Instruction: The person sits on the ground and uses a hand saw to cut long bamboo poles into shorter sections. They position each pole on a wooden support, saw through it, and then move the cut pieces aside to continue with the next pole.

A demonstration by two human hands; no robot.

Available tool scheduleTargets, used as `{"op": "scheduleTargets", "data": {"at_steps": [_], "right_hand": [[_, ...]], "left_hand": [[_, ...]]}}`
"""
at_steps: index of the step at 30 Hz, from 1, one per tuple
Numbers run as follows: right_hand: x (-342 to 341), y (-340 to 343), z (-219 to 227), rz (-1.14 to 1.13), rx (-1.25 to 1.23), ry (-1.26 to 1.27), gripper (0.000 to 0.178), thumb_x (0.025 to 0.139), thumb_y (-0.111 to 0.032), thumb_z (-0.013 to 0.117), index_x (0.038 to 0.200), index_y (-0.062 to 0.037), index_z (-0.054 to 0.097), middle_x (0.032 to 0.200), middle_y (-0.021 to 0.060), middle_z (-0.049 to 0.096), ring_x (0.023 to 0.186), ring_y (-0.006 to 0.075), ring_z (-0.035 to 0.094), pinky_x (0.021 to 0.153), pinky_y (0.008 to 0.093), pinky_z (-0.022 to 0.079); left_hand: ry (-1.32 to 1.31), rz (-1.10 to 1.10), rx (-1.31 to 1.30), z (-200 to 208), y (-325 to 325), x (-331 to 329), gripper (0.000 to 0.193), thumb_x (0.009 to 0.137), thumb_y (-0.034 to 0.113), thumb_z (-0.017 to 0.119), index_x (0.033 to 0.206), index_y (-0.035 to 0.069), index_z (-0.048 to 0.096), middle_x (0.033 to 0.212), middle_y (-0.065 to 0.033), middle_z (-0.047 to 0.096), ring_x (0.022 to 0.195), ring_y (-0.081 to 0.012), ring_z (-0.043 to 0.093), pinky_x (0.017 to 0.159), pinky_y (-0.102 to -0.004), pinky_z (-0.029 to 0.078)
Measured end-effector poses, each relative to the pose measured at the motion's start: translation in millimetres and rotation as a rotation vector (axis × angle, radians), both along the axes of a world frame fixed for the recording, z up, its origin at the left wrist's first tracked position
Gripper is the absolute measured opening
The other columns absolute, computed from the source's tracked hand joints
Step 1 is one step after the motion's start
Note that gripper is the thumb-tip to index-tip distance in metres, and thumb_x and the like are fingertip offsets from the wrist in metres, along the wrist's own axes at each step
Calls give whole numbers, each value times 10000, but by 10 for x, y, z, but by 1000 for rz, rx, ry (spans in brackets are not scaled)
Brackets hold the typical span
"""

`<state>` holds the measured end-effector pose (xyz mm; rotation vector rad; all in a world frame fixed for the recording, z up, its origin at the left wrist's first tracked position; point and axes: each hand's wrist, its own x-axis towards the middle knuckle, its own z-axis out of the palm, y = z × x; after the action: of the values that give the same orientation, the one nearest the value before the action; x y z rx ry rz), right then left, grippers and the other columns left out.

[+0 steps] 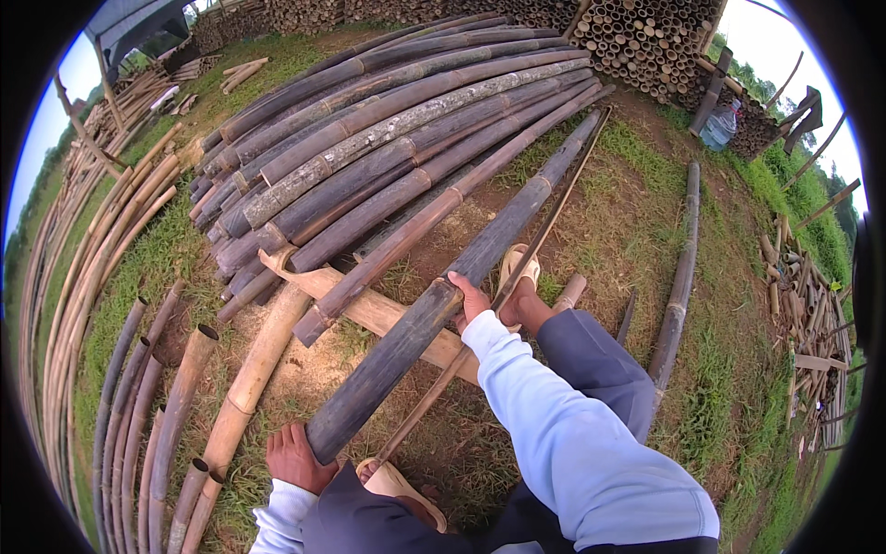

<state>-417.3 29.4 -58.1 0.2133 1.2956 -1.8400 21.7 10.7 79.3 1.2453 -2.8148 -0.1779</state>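
Note:
A dark bamboo pole (383, 371) slants from near my lap toward the far right. My left hand (301, 458) is closed on its near end, the fingers laid over the rim. Farther along, my right hand (469, 300) grips the same pole near a joint, its thumb on top and some fingers hidden. Beside the pole, on its right, runs a long thin strip (544, 226) that looks like split bamboo; it passes under or behind my right wrist, and I cannot tell whether the hand touches it. A pale split bamboo piece (392, 314) lies crosswise beneath the pole.
A large pile of dark bamboo poles (388, 129) lies ahead. Shorter poles (180, 406) stand close on the left; long pale poles (111, 212) lie beyond. Another pole (681, 268) lies right. Stacked bamboo (646, 42) and a water jug (721, 126) are at the back. My sandalled feet (401, 494) flank the pole.

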Motion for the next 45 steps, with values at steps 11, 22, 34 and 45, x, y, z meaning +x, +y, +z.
{"op": "scheduleTargets", "data": {"at_steps": [11,22,34,45], "right_hand": [[677,396,312,9,-125,40,604,806,-236,871,1292,-38,572,1172,85,663,1066,213,650,921,395,541],[-679,-591,1147,256,-184,280,814,840,-483,834,1421,-34,483,1292,176,628,1161,301,646,1003,495,514],[-760,1183,2547,256,-258,908,908,1016,-564,564,1640,-29,177,1417,261,576,1187,322,671,1050,452,493],[-641,2815,2097,-260,58,752,536,929,-67,737,1415,10,524,748,5,649,695,125,619,714,267,536]], "left_hand": [[88,78,-106,-769,430,826,495,807,401,658,1150,48,607,939,-144,575,867,-349,575,815,-461,436],[232,147,2,-55,-18,-570,716,593,304,850,1187,3,588,1007,-206,642,983,-424,625,896,-503,493],[606,-48,-834,1784,-2260,-2978,439,946,248,654,1367,141,592,1254,-104,675,1200,-309,610,1126,-440,367],[-10,-121,82,668,-775,-942,456,858,218,733,1279,72,637,1145,-164,714,984,-373,700,877,-471,547]]}}
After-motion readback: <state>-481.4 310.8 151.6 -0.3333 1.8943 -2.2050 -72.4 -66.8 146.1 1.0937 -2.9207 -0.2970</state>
